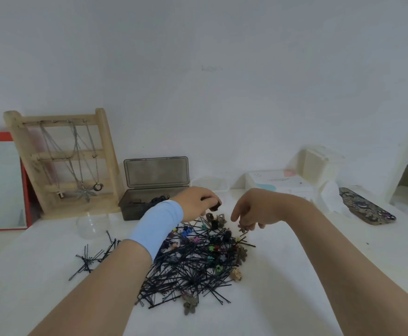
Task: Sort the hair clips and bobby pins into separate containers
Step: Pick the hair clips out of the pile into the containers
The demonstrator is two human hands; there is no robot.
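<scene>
Head view, one entry, sorting in progress.

Item 1. Left hand [197, 201], blue wristband [157, 224] on the forearm: fingers [210, 198] curled round a dark brown clip [214, 207], raised just beyond the pile and near the smoky grey box [137, 207].

Item 2. Right hand [254, 210]: fingertips pointing down, apparently pinching a brown flower clip [242, 227] at the far right edge of the pile.

Item 3. Mixed pile [193, 263] of black bobby pins and small coloured clips, mid-counter [307, 275]. A smaller scatter of loose bobby pins [94, 258] lies to its left, near a clear round tub [92, 225].

Item 4. Smoky grey box, lid propped open, dark clips already inside; likely the clip container.

Handling note: lift each clip straight up so that its teeth come free of the crossed pins, and shake off any pin that clings before dropping it. Carry it over the box rim and let it go low. Take the outlying clips first, as the tangled centre will drag pins along.

Markings: a white carton [278, 183] at the back right bears faint grey print and pastel patches, too blurred to read. No brand is legible anywhere.
</scene>
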